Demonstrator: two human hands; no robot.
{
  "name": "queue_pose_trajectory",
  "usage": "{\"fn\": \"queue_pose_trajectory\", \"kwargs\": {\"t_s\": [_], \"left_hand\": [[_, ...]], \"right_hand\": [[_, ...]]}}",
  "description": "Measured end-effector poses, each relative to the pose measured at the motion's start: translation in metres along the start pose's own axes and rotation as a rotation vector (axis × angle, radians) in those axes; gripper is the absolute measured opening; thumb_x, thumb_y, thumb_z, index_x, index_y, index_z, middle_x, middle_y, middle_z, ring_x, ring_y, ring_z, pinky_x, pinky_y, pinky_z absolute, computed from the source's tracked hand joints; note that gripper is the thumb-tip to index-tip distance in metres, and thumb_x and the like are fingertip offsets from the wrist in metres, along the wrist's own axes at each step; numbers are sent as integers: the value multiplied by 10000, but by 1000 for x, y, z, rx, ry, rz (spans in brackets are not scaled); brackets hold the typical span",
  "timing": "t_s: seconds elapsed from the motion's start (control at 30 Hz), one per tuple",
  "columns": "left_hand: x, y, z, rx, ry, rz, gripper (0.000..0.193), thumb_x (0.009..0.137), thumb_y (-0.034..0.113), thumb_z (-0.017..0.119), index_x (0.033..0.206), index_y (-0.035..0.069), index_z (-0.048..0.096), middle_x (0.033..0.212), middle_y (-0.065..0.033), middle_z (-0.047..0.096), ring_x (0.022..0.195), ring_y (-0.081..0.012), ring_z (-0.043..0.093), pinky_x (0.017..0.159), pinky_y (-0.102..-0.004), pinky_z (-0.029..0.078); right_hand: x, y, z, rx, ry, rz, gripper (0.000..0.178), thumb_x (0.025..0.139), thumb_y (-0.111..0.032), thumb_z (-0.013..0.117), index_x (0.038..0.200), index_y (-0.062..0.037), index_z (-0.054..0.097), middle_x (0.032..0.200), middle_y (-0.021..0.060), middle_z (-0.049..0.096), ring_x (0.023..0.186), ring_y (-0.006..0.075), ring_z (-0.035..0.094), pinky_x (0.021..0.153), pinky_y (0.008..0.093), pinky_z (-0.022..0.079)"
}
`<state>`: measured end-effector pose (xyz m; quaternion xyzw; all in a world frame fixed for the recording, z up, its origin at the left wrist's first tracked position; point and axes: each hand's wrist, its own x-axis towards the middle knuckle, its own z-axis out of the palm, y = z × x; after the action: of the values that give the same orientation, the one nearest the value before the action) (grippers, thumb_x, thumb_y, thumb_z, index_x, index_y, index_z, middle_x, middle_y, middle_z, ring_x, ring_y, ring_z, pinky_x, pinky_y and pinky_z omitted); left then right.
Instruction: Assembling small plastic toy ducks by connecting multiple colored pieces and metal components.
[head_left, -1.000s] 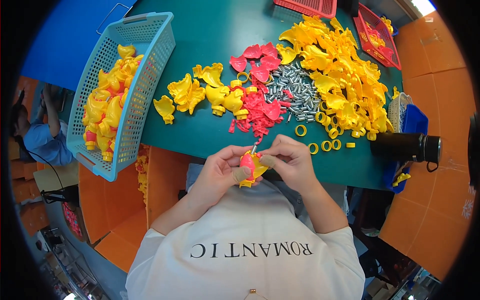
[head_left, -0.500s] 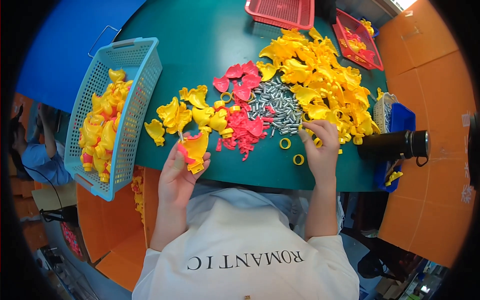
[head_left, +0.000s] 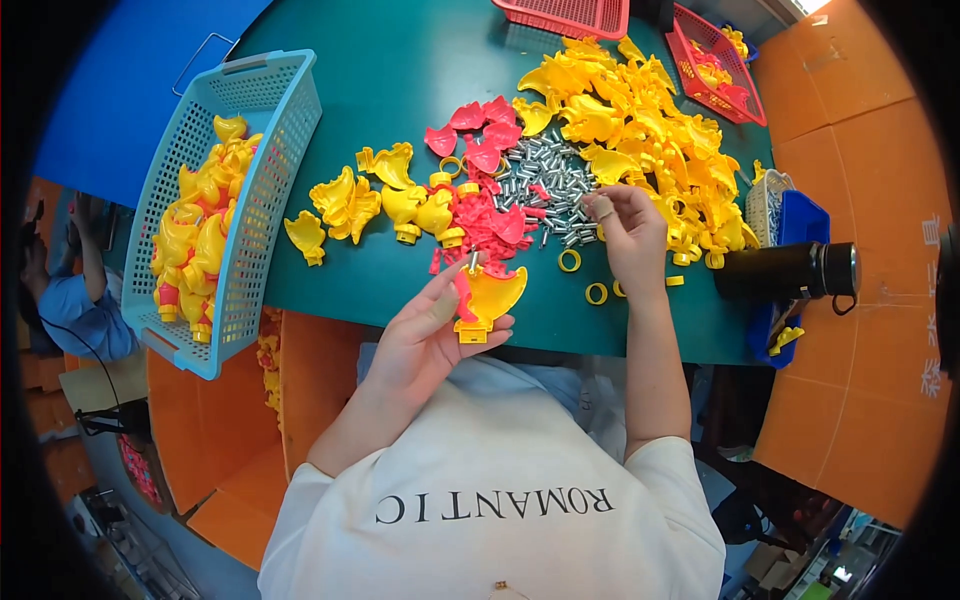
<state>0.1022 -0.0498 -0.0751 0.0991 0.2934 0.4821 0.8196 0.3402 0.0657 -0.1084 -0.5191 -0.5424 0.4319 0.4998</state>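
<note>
My left hand [head_left: 425, 335] holds a hollow yellow plastic shell half [head_left: 497, 294] near the table's front edge, its open side up. A pink plastic piece [head_left: 463, 298] sits along the shell's left side, and a small metal pin [head_left: 474, 262] stands out at its top. Over the right side of a heap of small metal pins [head_left: 548, 185], my right hand [head_left: 634, 245] has thumb and fingers pinched together. Whatever lies between those fingertips is too small to make out. Yellow rings [head_left: 569, 261] lie on the table below that hand.
Yellow shells [head_left: 640, 130] are heaped at the right, with pink parts [head_left: 487, 240] left of the pins. A light-blue basket [head_left: 270, 190] of assembled yellow-and-pink pieces stands left. A black bottle [head_left: 780, 274] lies right, near blue bins [head_left: 803, 220]. Red baskets [head_left: 690, 75] stand behind.
My left hand has moved right with the yellow shell, which has turned more upright. My right hand has shifted up from beside the yellow rings to the metal pins.
</note>
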Motion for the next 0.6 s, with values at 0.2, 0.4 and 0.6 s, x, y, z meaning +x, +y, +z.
{"fn": "queue_pose_trajectory", "kwargs": {"t_s": [0.2,0.4,0.6], "left_hand": [[9,-8,0,-35,6,-26,499,980,237,455,1406,39,288,1293,-181,498,1068,-331,597,924,-444,499],[30,-12,3,-78,71,65,543,970,209,480,1427,54,232,1309,-190,477,1083,-346,587,926,-443,499],[40,-13,9,-66,19,75,551,966,216,489,1423,47,233,1330,-200,463,1107,-360,576,928,-442,505]], "right_hand": [[-2,4,-12,-434,-164,-289,81,818,-36,669,898,-21,672,867,48,662,821,158,605,711,256,485],[4,-4,-39,-500,18,-469,184,752,-40,709,936,-42,694,938,76,653,909,245,578,803,326,457],[22,-7,-95,-852,147,-359,233,751,-73,715,977,-32,681,1002,94,633,961,252,564,835,339,455]]}}
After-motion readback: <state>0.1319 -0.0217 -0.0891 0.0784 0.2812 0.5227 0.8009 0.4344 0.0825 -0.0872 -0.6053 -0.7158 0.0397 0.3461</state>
